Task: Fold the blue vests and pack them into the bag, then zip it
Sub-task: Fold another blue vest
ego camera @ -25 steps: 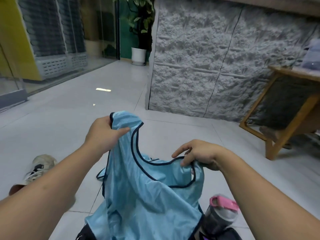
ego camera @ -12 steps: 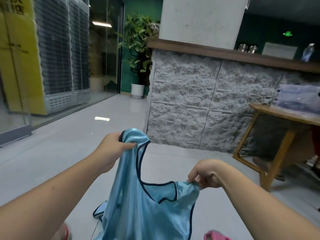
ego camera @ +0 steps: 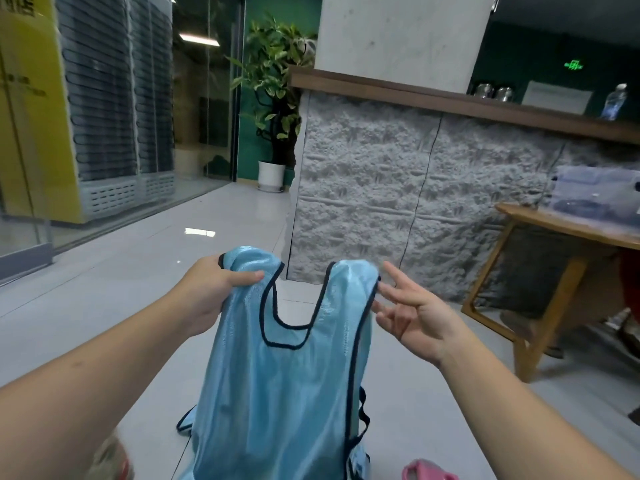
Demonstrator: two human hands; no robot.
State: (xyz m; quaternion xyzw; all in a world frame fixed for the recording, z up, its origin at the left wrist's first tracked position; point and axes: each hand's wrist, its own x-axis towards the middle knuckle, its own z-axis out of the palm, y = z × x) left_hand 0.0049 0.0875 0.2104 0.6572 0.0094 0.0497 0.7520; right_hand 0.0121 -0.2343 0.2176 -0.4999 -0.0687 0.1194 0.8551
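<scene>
I have the blue vest (ego camera: 287, 375) hanging upright in front of me, its long axis running top to bottom, both shoulder straps pointing up and the neck opening facing me as a deep U. It is pale blue, shiny mesh, piped in dark navy round the neck and armholes. It hangs in the air between my arms, above the tiled floor (ego camera: 104, 299), and its lower part runs off the bottom of the view. My left hand (ego camera: 214, 292) has its grip clamped on the left strap, thumb pressed over the fabric. My right hand (ego camera: 412, 313) is apart, fingers spread and relaxed, fingertips just touching the outer edge of the right strap.
</scene>
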